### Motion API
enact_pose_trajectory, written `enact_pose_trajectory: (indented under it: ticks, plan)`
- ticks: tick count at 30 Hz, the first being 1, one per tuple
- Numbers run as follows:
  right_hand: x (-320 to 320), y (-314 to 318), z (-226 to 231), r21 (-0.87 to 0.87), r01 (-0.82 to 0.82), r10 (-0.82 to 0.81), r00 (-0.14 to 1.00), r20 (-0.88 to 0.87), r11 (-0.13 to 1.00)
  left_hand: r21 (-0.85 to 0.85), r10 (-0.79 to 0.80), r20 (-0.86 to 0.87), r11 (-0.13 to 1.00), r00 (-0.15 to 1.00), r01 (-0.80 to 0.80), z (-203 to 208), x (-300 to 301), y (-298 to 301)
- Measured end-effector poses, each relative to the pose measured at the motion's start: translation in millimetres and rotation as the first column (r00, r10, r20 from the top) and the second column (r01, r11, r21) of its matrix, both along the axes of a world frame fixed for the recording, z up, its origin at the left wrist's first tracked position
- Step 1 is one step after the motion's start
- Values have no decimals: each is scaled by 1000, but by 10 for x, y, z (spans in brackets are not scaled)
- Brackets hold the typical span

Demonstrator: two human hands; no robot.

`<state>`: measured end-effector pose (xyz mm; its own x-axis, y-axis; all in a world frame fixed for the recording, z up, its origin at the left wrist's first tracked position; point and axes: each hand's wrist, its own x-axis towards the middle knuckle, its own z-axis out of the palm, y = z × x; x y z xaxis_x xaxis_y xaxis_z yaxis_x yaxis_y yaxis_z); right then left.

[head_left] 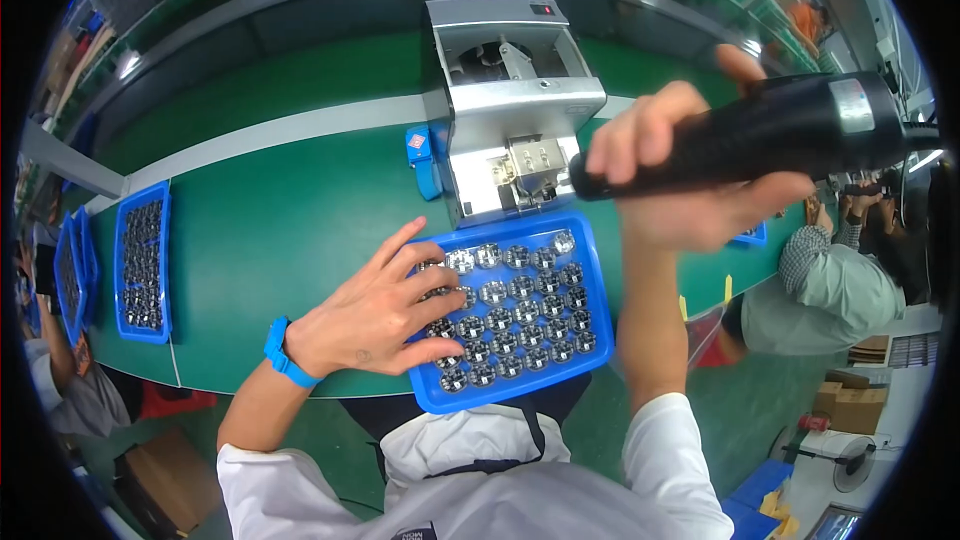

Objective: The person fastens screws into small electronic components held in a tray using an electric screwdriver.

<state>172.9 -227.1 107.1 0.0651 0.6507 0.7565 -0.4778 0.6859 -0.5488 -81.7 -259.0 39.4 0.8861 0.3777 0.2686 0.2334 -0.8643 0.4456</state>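
My right hand (680, 210) is raised at the right, its fingers wrapped around a black electric screwdriver (770, 135). The tool lies nearly level, with its narrow end toward the left and a cord at its right end. Spread fingers of my left hand (370, 308) lie over the left side of a blue tray (600, 292). The tray holds several rows of small round parts (527, 310), clear and dark. Some parts under my left fingers are hidden. A blue band (283, 352) circles my left wrist.
A silver benchtop machine (515, 100) stands just behind the tray on the green table (270, 210). Beside it lies a blue strap (424, 165). Another filled blue tray (163, 265) sits at the left. Co-workers sit on both sides; one's light green garment (830, 300) shows at the right.
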Motion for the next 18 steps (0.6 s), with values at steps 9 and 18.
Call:
enact_pose_trajectory:
  ticks: [9, 18]
  plan:
    - [-157, -101, -106, -169, 256, -196, 931, 308, 952, -4, -1, 10, 1000, 1000, 1, 42, 21, -17]
    - [-174, -177, -38, -251, 218, -142, 947, 287, 943, -7, 2, 7, 1000, 1000, -2, 36, 14, -19]
